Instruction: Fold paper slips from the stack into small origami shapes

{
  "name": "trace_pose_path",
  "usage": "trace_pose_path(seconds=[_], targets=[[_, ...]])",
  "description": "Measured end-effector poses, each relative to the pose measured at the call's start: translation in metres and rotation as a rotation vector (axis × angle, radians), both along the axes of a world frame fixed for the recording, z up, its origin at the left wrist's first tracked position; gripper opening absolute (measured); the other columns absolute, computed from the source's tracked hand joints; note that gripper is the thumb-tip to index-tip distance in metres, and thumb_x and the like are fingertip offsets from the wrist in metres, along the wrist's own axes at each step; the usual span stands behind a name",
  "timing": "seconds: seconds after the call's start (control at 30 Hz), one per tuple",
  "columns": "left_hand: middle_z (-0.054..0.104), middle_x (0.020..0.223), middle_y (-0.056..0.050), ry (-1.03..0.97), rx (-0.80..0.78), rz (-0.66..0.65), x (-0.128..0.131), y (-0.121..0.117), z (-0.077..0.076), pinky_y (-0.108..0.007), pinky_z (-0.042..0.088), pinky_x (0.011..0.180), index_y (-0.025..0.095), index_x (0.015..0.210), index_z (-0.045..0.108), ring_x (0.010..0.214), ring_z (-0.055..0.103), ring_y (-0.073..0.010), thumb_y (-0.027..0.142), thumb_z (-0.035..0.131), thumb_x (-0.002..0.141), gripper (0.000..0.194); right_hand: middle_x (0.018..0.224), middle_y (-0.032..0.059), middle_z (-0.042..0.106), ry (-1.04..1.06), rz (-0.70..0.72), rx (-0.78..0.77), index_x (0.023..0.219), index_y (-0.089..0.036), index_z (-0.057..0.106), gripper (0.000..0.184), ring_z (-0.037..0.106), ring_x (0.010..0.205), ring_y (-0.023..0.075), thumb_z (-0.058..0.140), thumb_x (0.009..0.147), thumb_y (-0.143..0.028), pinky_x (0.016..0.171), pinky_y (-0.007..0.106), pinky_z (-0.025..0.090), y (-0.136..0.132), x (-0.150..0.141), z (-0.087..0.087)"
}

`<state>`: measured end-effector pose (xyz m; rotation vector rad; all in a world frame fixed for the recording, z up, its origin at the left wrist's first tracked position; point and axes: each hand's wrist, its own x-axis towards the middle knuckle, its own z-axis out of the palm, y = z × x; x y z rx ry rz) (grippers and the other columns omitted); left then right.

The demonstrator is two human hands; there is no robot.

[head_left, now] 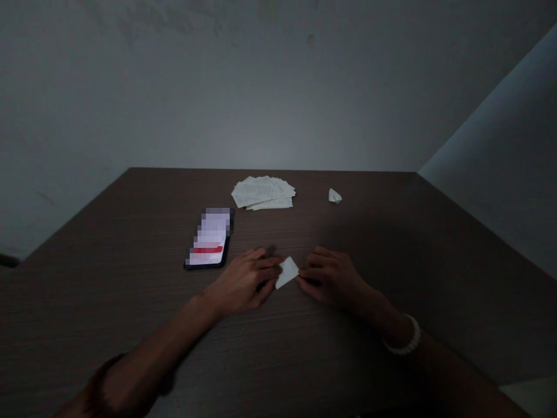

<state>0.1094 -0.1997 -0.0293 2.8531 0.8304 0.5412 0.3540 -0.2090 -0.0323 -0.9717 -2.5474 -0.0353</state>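
Observation:
A small piece of folded white paper (287,273) lies between my two hands near the middle of the dark wooden table (278,360). The fingers of my left hand (251,277) close on its left side, with the fingertips over its edge. My right hand (333,274) pinches the right corner of the same paper between thumb and fingers. Both hands rest low, at the tabletop. A pale beaded bracelet (411,342) circles my right wrist.
A smartphone (211,235) with a lit, blurred screen lies left of my left hand. Behind it is a fanned stack of printed paper sheets (263,191). A small folded paper piece (335,196) sits at the back right. A wall (278,87) rises behind the table's far edge.

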Motion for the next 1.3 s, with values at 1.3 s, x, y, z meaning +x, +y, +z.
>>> trace_pose_path(seconds=[1.3], targets=[[0.063, 0.085, -0.009, 0.008, 0.156, 0.068, 0.003, -0.005, 0.003, -0.034, 0.047, 0.071, 0.014, 0.090, 0.064, 0.081, 0.056, -0.0215, 0.032, 0.048, 0.093, 0.025, 0.101, 0.0094, 0.058, 0.015, -0.030, -0.177, 0.114, -0.017, 0.060, 0.034, 0.048, 0.094, 0.0242, 0.060, 0.084, -0.032, 0.083, 0.037, 0.039, 0.011, -0.005, 0.005]])
